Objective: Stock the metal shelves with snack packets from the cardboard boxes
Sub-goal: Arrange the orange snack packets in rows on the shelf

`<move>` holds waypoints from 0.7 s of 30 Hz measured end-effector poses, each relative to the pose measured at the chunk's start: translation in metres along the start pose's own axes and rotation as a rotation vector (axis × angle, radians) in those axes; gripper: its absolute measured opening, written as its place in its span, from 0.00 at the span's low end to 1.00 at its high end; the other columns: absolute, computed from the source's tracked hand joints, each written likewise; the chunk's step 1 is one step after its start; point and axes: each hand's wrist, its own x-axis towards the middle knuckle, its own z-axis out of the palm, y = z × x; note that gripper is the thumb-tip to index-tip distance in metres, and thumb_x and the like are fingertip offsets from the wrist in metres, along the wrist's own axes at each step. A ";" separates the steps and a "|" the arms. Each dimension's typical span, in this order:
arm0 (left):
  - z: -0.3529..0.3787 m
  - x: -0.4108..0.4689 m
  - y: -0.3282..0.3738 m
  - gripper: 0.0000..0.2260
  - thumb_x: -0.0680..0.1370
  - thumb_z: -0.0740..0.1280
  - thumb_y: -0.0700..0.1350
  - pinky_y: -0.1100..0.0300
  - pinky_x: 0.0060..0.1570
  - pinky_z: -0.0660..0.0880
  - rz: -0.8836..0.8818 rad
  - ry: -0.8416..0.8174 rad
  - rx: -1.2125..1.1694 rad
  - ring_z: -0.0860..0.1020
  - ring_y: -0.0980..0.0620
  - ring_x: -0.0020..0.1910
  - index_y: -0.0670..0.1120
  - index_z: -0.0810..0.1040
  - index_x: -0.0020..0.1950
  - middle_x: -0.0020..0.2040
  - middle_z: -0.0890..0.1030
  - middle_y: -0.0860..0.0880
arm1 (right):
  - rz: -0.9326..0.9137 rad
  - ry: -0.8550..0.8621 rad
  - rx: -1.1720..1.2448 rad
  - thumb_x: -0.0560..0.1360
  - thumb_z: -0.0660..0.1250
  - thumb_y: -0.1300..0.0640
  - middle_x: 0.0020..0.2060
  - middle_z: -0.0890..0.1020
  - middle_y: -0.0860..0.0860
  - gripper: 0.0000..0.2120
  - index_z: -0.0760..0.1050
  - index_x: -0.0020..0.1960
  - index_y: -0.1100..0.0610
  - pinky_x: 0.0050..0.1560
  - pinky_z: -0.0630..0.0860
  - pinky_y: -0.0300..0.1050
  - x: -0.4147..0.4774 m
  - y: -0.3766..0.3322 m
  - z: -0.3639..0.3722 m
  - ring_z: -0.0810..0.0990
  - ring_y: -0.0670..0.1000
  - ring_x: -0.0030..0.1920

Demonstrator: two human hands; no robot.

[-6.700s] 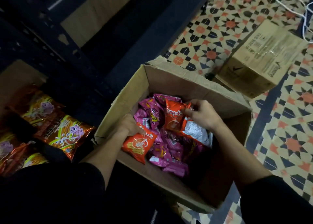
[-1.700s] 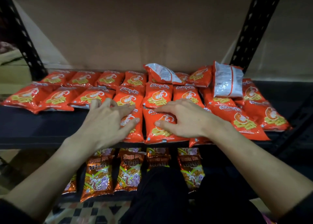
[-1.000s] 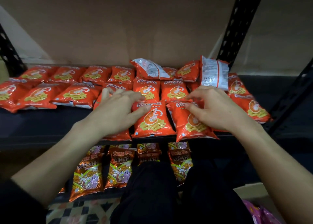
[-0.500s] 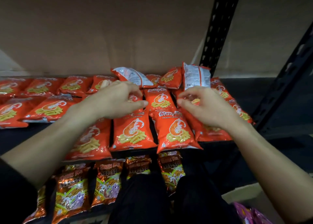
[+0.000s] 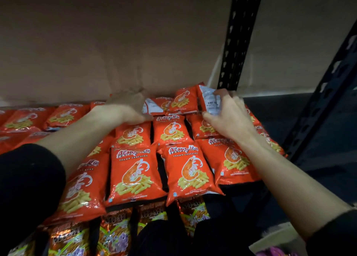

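Right hand [image 5: 229,118] reaches to the far right of the stock and grips a white-backed packet [image 5: 211,103], fingers curled over its top and thumb beneath. It probably holds it this way to turn the printed face forward like its neighbours. Left hand [image 5: 125,110] lies palm down on the far packets, left of centre. Its fingers look stretched rather than curled, though they are blurred, and it seems to be steadying the rows while the other hand works.

Behind everything stands a broad cardboard sheet [image 5: 96,43], which acts as a back stop so that nothing slides off the far edge. The metal shelf [image 5: 318,139] runs left to right and is bare at its right end, beyond the black perforated upright post [image 5: 237,43].

Most of the shelf carries orange prawn cracker packets [image 5: 135,174]. They lie flat and face up in overlapping rows from near to far, each far packet tucked under the nearer one's top, so every label reads from the front. At the far row an upright packet [image 5: 183,101] leans just left of the gripped one, and a face-down packet [image 5: 152,107] shows its white back between the two hands. Both look unsorted.

Below the near edge, darker foil snack packets [image 5: 114,236] stand on a lower shelf. At the near right corner a cardboard box [image 5: 278,238] shows its rim, with pink packets [image 5: 276,253] inside it. These suggest more stock is waiting, and the bare right end of the shelf is the likely place for it.
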 end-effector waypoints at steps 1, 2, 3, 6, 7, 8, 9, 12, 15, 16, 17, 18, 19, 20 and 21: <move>0.005 0.002 -0.003 0.27 0.70 0.72 0.63 0.50 0.55 0.74 0.000 0.012 0.008 0.77 0.40 0.56 0.49 0.73 0.61 0.58 0.79 0.45 | 0.007 0.030 0.040 0.72 0.72 0.45 0.65 0.73 0.58 0.33 0.66 0.72 0.54 0.65 0.72 0.55 0.000 -0.001 -0.001 0.70 0.61 0.66; 0.008 0.004 -0.006 0.28 0.70 0.72 0.62 0.49 0.57 0.74 -0.010 0.016 0.021 0.76 0.41 0.58 0.49 0.72 0.63 0.60 0.78 0.45 | 0.014 0.065 0.081 0.72 0.72 0.47 0.64 0.74 0.58 0.31 0.67 0.71 0.54 0.64 0.73 0.53 0.000 -0.001 -0.003 0.71 0.61 0.65; 0.010 0.007 -0.007 0.29 0.70 0.73 0.61 0.49 0.58 0.74 -0.014 0.012 0.012 0.75 0.41 0.59 0.49 0.72 0.65 0.62 0.77 0.45 | 0.016 0.100 0.121 0.71 0.71 0.49 0.62 0.75 0.58 0.30 0.68 0.70 0.54 0.62 0.73 0.52 0.001 -0.002 -0.004 0.73 0.61 0.64; 0.011 0.008 -0.003 0.31 0.70 0.74 0.58 0.50 0.59 0.72 -0.006 0.013 0.026 0.73 0.41 0.62 0.48 0.71 0.68 0.64 0.75 0.44 | 0.028 0.160 0.231 0.71 0.69 0.49 0.59 0.77 0.56 0.26 0.71 0.67 0.54 0.56 0.73 0.48 0.001 -0.002 -0.008 0.76 0.59 0.60; 0.011 0.009 -0.002 0.30 0.69 0.74 0.58 0.50 0.59 0.72 -0.007 0.018 0.044 0.74 0.41 0.62 0.49 0.72 0.67 0.64 0.76 0.44 | 0.029 0.164 0.259 0.71 0.69 0.49 0.58 0.78 0.55 0.25 0.71 0.66 0.53 0.55 0.73 0.47 0.001 -0.002 -0.009 0.76 0.57 0.59; 0.009 0.007 0.000 0.28 0.69 0.74 0.58 0.51 0.58 0.72 -0.018 0.014 0.056 0.75 0.41 0.61 0.49 0.74 0.66 0.62 0.78 0.44 | 0.028 0.161 0.277 0.71 0.69 0.49 0.58 0.78 0.55 0.25 0.72 0.66 0.53 0.54 0.73 0.45 0.000 -0.002 -0.009 0.77 0.56 0.59; 0.008 0.007 0.000 0.25 0.70 0.73 0.56 0.51 0.57 0.72 -0.023 0.043 0.050 0.76 0.41 0.59 0.50 0.76 0.64 0.60 0.79 0.45 | 0.027 0.159 0.292 0.71 0.70 0.48 0.59 0.78 0.54 0.24 0.72 0.66 0.53 0.54 0.72 0.44 -0.001 -0.002 -0.009 0.76 0.54 0.59; 0.001 0.002 0.001 0.17 0.72 0.69 0.52 0.52 0.56 0.73 -0.034 0.148 -0.029 0.77 0.40 0.57 0.50 0.78 0.60 0.58 0.81 0.45 | 0.041 0.154 0.363 0.72 0.70 0.49 0.60 0.77 0.51 0.24 0.72 0.67 0.52 0.55 0.71 0.42 -0.007 -0.001 -0.012 0.76 0.49 0.59; -0.007 -0.008 -0.002 0.19 0.77 0.67 0.52 0.50 0.60 0.70 -0.048 0.215 -0.109 0.75 0.38 0.61 0.50 0.74 0.67 0.63 0.79 0.43 | 0.052 0.169 0.533 0.75 0.67 0.51 0.59 0.79 0.47 0.21 0.73 0.68 0.52 0.56 0.75 0.40 -0.013 -0.001 -0.017 0.78 0.44 0.57; -0.010 -0.013 -0.004 0.20 0.77 0.66 0.53 0.49 0.59 0.71 -0.071 0.230 -0.142 0.75 0.37 0.61 0.50 0.73 0.68 0.63 0.79 0.42 | 0.063 0.167 0.598 0.77 0.66 0.51 0.59 0.80 0.47 0.19 0.73 0.67 0.52 0.55 0.77 0.39 -0.015 -0.001 -0.019 0.79 0.43 0.56; -0.012 -0.016 -0.006 0.20 0.78 0.66 0.55 0.48 0.57 0.72 -0.088 0.259 -0.179 0.76 0.36 0.60 0.51 0.73 0.69 0.62 0.80 0.42 | 0.085 0.166 0.658 0.78 0.64 0.52 0.58 0.81 0.47 0.17 0.73 0.66 0.52 0.54 0.78 0.40 -0.015 -0.001 -0.019 0.80 0.43 0.55; -0.014 -0.021 -0.009 0.20 0.78 0.65 0.56 0.47 0.56 0.73 -0.105 0.292 -0.222 0.76 0.36 0.59 0.51 0.72 0.69 0.60 0.80 0.40 | 0.118 0.162 0.728 0.78 0.62 0.53 0.57 0.82 0.48 0.16 0.74 0.65 0.52 0.53 0.80 0.42 -0.016 0.000 -0.019 0.81 0.43 0.54; -0.018 -0.028 -0.009 0.20 0.79 0.64 0.56 0.47 0.57 0.73 -0.126 0.317 -0.284 0.76 0.35 0.59 0.52 0.72 0.69 0.60 0.80 0.39 | 0.163 0.160 0.813 0.78 0.61 0.53 0.55 0.83 0.49 0.14 0.75 0.63 0.52 0.53 0.81 0.46 -0.016 0.001 -0.019 0.82 0.45 0.53; -0.021 -0.033 -0.010 0.20 0.79 0.63 0.57 0.46 0.57 0.74 -0.154 0.330 -0.364 0.76 0.35 0.59 0.53 0.71 0.70 0.60 0.80 0.39 | 0.216 0.158 0.919 0.78 0.59 0.55 0.53 0.83 0.51 0.13 0.76 0.60 0.52 0.53 0.82 0.50 -0.015 0.002 -0.020 0.83 0.47 0.53; -0.025 -0.038 -0.011 0.20 0.80 0.62 0.57 0.46 0.57 0.73 -0.182 0.342 -0.449 0.76 0.35 0.59 0.53 0.69 0.70 0.61 0.79 0.39 | 0.271 0.153 1.028 0.78 0.57 0.57 0.52 0.83 0.53 0.12 0.77 0.57 0.53 0.53 0.83 0.53 -0.015 0.001 -0.021 0.83 0.50 0.53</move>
